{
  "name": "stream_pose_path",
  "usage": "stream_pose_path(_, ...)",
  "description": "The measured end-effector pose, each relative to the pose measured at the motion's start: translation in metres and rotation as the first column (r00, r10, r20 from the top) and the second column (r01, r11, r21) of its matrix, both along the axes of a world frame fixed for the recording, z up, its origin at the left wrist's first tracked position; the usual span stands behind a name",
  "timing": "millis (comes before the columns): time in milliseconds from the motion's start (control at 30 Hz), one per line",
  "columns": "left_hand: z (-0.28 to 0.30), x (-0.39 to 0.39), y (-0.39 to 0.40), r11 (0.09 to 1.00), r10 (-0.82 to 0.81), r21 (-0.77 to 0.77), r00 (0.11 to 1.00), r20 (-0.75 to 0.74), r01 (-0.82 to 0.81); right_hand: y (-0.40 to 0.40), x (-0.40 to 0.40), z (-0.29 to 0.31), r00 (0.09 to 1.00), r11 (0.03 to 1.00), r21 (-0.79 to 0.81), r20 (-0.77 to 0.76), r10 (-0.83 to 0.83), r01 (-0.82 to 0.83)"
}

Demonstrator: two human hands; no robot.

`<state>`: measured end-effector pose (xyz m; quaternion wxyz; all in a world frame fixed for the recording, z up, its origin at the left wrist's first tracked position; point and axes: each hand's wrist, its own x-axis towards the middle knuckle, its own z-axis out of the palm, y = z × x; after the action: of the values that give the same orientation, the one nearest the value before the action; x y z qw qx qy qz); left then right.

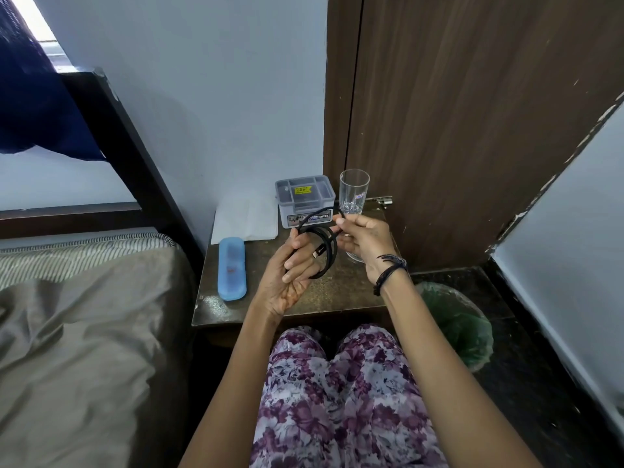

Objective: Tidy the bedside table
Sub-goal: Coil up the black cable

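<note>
Both grips are closed on a black cable (324,246) held above the bedside surface (270,298). Left hand (290,271) has its fingers curled around the coiled loops, a plug end lying across them; right hand (363,241), just to the right, pinches the free strand between thumb and fingertips at the top of the coil. Far on the surface, a grey compartment box (305,201) stands with a yellow label inside. Right of it an upright clear glass (353,194) looks empty. Left, a blue case (231,268) lies closed, with white paper (244,219) beyond it. On the floor, right, a bin (462,329) holds a green liner.
</note>
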<state>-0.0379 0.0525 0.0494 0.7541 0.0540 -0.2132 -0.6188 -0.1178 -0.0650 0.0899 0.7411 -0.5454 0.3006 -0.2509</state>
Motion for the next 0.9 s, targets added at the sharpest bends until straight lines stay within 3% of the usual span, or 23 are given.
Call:
stream_pose_path(233, -0.006, 0.003, -0.009, 0.997, 0.017, -0.07, 0.996, -0.089, -0.023, 0.007, -0.002, -0.008, 0.978, 0.981, 0.073, -0.086, 0.188, -0.182)
stream_pose_path(333, -0.005, 0.004, -0.012, 0.981, 0.18, 0.076, 0.984, 0.013, -0.18, 0.009, -0.004, -0.014, 0.968, 0.976, 0.024, -0.129, 0.216, -0.215)
stream_pose_path(400, -0.005, 0.002, -0.012, 0.92, 0.314, 0.209, 0.943, 0.111, -0.331, 0.01, -0.005, -0.015, 0.967, 0.976, -0.014, -0.142, 0.212, -0.216)
stream_pose_path(533, -0.008, 0.002, -0.017, 0.811, 0.46, 0.329, 0.875, 0.151, -0.483, 0.014, -0.006, -0.013, 0.952, 0.965, 0.029, -0.158, 0.262, -0.261)
stream_pose_path(633, -0.014, 0.004, -0.021, 0.735, 0.54, 0.36, 0.817, 0.2, -0.574, 0.016, -0.009, -0.016, 0.864, 0.869, -0.158, -0.286, 0.413, -0.468)
stream_pose_path(700, -0.014, 0.006, -0.023, 0.713, 0.565, 0.365, 0.799, 0.206, -0.599, 0.02, -0.01, -0.019, 0.853, 0.794, -0.334, -0.326, 0.408, -0.508)
stream_pose_path(800, -0.008, 0.005, -0.023, 0.716, 0.563, 0.363, 0.801, 0.203, -0.596, 0.024, -0.008, -0.026, 0.943, 0.802, -0.497, -0.201, 0.266, -0.332)
stream_pose_path(900, -0.005, 0.004, -0.023, 0.695, 0.558, 0.381, 0.791, 0.25, -0.61, 0.027, -0.008, -0.035, 0.976, 0.797, -0.564, -0.135, 0.169, -0.216)
